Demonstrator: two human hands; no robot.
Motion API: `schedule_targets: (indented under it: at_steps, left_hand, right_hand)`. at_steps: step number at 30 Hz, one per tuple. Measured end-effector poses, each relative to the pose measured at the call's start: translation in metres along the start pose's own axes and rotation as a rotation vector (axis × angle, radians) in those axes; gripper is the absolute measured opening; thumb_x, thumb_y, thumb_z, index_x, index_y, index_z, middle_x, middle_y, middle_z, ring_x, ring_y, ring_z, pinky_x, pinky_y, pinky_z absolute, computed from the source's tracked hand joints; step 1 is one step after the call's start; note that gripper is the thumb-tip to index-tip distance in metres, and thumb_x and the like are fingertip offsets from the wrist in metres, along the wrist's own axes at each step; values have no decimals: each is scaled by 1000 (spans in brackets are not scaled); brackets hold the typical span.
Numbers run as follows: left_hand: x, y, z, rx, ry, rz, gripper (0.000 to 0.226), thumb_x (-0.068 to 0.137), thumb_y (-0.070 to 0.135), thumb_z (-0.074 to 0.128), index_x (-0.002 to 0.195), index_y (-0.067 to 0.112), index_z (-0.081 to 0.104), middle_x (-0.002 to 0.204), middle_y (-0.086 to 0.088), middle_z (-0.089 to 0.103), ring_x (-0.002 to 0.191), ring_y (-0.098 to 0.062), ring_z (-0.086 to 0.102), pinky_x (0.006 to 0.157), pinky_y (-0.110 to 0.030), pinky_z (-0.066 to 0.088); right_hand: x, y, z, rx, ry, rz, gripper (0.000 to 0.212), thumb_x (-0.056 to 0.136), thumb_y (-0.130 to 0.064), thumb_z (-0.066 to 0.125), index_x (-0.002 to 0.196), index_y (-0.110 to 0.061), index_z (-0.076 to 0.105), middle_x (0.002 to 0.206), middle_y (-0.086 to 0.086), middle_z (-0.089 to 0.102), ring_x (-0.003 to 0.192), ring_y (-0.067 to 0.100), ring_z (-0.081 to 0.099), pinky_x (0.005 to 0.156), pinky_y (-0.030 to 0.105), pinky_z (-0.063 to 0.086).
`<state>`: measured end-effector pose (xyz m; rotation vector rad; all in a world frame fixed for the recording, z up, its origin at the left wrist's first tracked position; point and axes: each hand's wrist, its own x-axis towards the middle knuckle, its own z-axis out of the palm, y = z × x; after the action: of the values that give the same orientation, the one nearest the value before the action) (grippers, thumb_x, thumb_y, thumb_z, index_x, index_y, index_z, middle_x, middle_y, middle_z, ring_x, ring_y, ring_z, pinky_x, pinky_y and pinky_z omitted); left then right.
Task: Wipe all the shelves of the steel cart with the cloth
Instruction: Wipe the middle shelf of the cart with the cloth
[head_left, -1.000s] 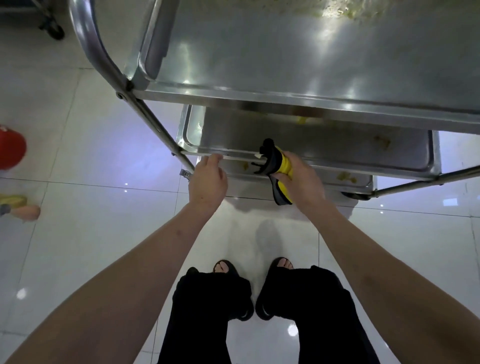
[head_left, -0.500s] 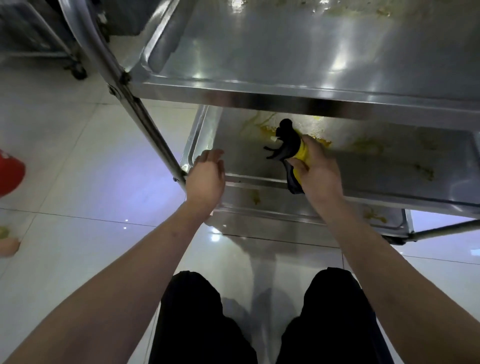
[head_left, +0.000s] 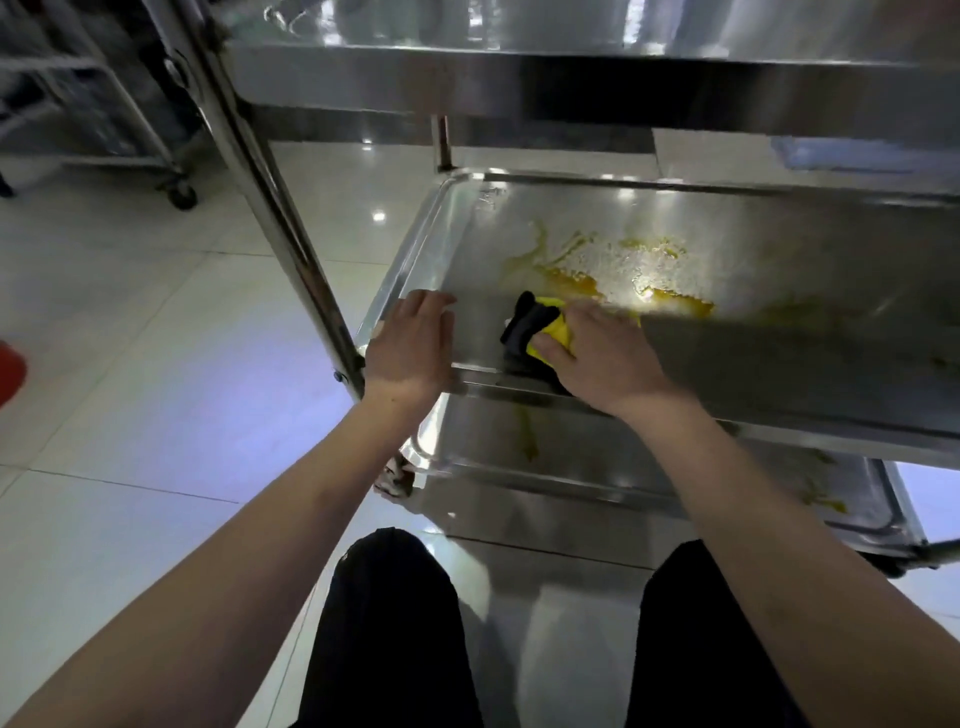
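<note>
The steel cart fills the upper right of the view. Its middle shelf (head_left: 779, 291) carries a yellow-orange smear (head_left: 597, 270) near the left. My right hand (head_left: 597, 348) grips a yellow and black cloth (head_left: 535, 325) and holds it down on the middle shelf just in front of the smear. My left hand (head_left: 410, 348) rests with straight fingers on the shelf's front left rim, beside the cart post (head_left: 280, 228). Above hangs the top shelf (head_left: 571, 78), seen from its front edge. The bottom shelf (head_left: 597, 457) below shows yellow streaks too.
White tiled floor (head_left: 156, 364) spreads to the left. Another wheeled steel rack (head_left: 130, 114) stands at the far left back. A red object (head_left: 10, 369) sits at the left edge. My knees in black trousers (head_left: 395, 623) are at the bottom.
I have crouched lower, so the middle shelf now shows in full. My right hand has brought the cloth down from the shelf's front edge onto its surface. My left hand stays on the rim.
</note>
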<state>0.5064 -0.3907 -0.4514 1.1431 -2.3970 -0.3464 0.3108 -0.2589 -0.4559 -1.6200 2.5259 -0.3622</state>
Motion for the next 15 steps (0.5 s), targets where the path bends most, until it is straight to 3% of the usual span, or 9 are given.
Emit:
schedule_targets:
  at_steps: [4, 7, 11, 15]
  left_hand:
    - [2, -4, 7, -19, 61, 5, 30, 107, 29, 40, 131, 25, 58, 133, 5, 57, 126, -24, 50, 88, -45, 50]
    - [-7, -6, 2, -32, 109, 60, 31, 106, 29, 39, 130, 23, 58, 131, 2, 58, 123, -25, 52, 91, -46, 50]
    - [-18, -17, -7, -21, 294, 178, 24, 103, 19, 48, 121, 15, 63, 117, -4, 64, 102, -31, 59, 76, -44, 52]
    - [-18, -22, -21, 40, 376, 250, 23, 102, 13, 51, 120, 12, 65, 114, -5, 65, 98, -30, 60, 69, -40, 53]
  right_hand:
    - [0, 2, 7, -10, 27, -51, 66, 105, -64, 31, 155, -23, 40, 162, 6, 42, 152, 28, 33, 122, 53, 25]
    - [-5, -4, 3, 11, -44, -54, 61, 107, -63, 22, 162, -37, 27, 171, 1, 24, 159, 26, 17, 126, 54, 13]
    - [-5, -13, 8, -38, -123, -73, 56, 107, -64, 15, 161, -50, 18, 175, -2, 7, 161, 30, 6, 127, 57, 6]
    - [-2, -16, 12, -93, -115, -123, 56, 105, -68, 13, 160, -54, 14, 175, -3, 6, 161, 31, 6, 127, 59, 6]
